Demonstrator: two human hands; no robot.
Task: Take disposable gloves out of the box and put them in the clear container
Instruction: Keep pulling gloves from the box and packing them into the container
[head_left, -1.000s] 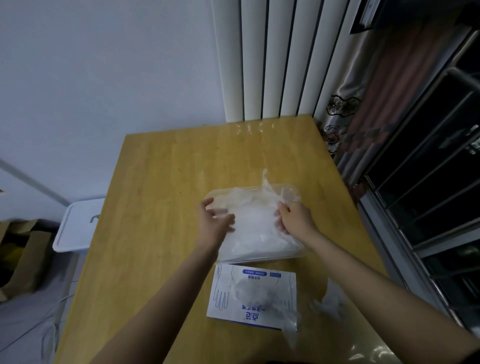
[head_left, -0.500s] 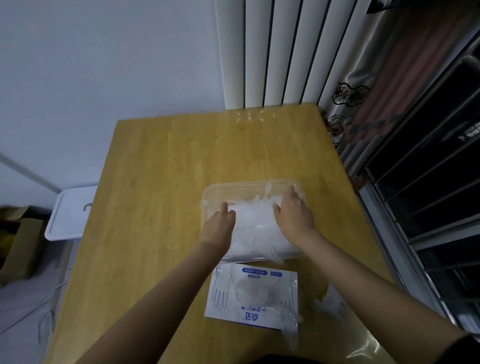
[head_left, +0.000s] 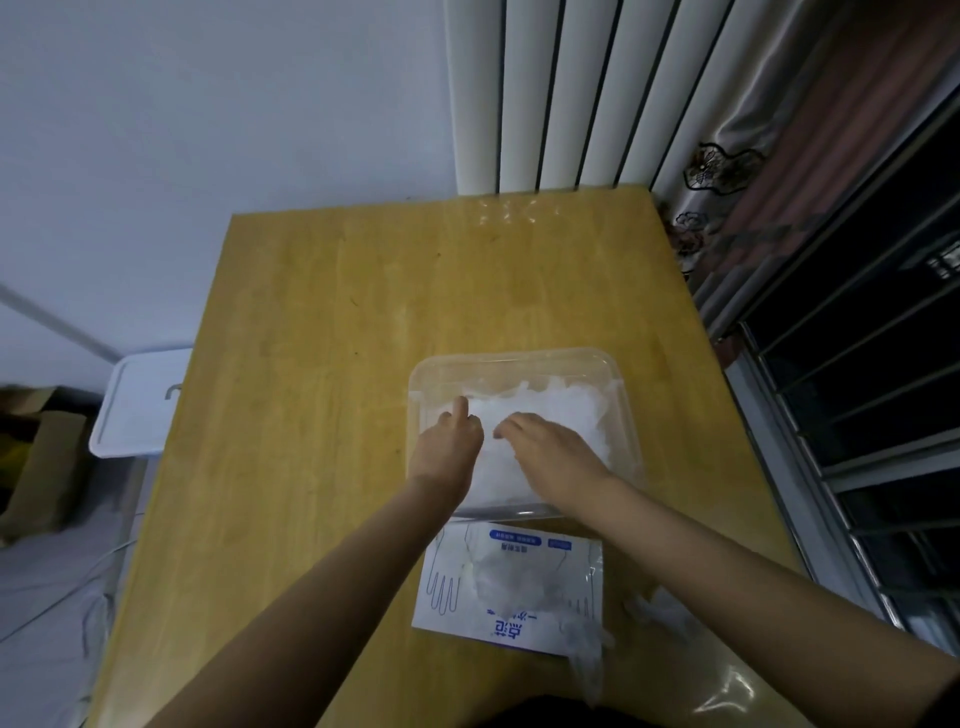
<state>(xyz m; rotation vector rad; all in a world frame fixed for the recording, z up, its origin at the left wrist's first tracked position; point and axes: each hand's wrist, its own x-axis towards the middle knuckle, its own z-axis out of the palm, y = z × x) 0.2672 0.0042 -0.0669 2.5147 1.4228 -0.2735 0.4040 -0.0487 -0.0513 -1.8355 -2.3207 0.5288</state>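
Observation:
A clear container (head_left: 519, 361) sits on the wooden table, filled with a pile of thin white disposable gloves (head_left: 561, 410). Both of my hands are inside it, palms down on the pile. My left hand (head_left: 448, 441) presses at the container's left side. My right hand (head_left: 550, 452) lies flat over the middle, fingers stretched toward the left hand. The white and blue glove box (head_left: 511, 587) lies flat just in front of the container, with crumpled gloves bulging from its opening. A loose glove (head_left: 587, 660) trails off the box's near right corner.
The wooden table (head_left: 337, 364) runs back to a white wall and a ribbed white panel. A white lidded bin (head_left: 140, 405) stands on the floor at the left, cardboard beyond it. Curtain and dark window bars line the right side.
The glove edge that stuck up above the container is now pushed down flat. My right hand slid left from the container's right side to its middle, close to the left hand.

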